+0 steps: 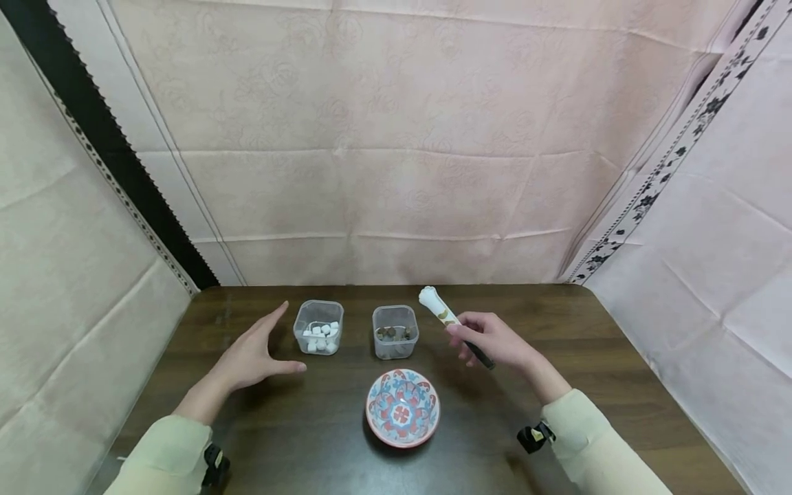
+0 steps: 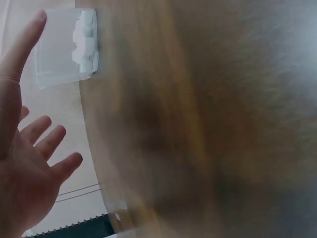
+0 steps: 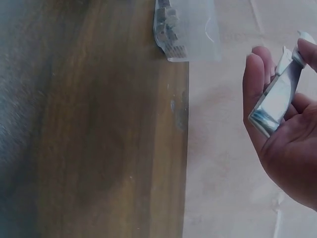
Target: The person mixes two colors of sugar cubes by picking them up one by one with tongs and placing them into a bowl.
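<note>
My right hand pinches a small pair of tongs with a white scalloped tip and gold marks. In the right wrist view, the tongs show a shiny metal surface between thumb and fingers. My left hand is held over the table with thumb and fingers spread, just left of a clear plastic tub of small white pieces. Between that tub and my right hand stands a second clear tub with small brown cubes. A bowl patterned in red and blue sits in front of the tubs.
The brown wooden table ends at a pale cloth backdrop just behind the tubs. White cloths hang along the left and right sides. Black bands sit at both sleeve cuffs.
</note>
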The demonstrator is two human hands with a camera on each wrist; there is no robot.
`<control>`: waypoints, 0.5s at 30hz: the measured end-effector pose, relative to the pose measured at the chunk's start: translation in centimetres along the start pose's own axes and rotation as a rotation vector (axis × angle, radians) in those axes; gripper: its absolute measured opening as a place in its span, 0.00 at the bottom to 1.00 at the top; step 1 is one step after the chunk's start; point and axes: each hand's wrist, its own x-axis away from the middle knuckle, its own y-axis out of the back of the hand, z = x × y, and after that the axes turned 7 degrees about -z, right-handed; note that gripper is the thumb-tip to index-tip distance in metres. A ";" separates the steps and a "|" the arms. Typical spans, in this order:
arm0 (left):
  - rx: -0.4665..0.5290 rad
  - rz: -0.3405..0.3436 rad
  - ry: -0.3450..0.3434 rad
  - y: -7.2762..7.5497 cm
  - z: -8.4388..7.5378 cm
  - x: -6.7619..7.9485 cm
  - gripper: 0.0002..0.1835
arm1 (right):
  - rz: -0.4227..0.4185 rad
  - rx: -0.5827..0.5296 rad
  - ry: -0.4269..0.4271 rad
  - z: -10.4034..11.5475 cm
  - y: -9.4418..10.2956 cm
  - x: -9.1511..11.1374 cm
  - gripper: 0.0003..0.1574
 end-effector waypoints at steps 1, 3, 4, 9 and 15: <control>0.016 0.003 -0.006 0.0 0.0 -0.3 0.71 | 0.008 0.012 0.007 0.1 0.1 -0.1 0.20; 0.042 0.008 -0.023 0.1 -0.1 -0.9 0.70 | 0.026 0.032 0.021 0.5 0.2 -0.3 0.20; 0.049 0.010 -0.030 0.1 -0.1 -1.3 0.70 | 0.033 0.040 0.025 0.6 0.2 -0.3 0.20; 0.090 0.039 -0.063 0.1 -0.6 -2.8 0.68 | 0.051 0.075 0.040 1.1 0.5 -0.7 0.19; 0.102 0.087 -0.080 0.1 -0.8 -4.2 0.66 | 0.063 0.117 0.058 1.8 0.6 -1.0 0.17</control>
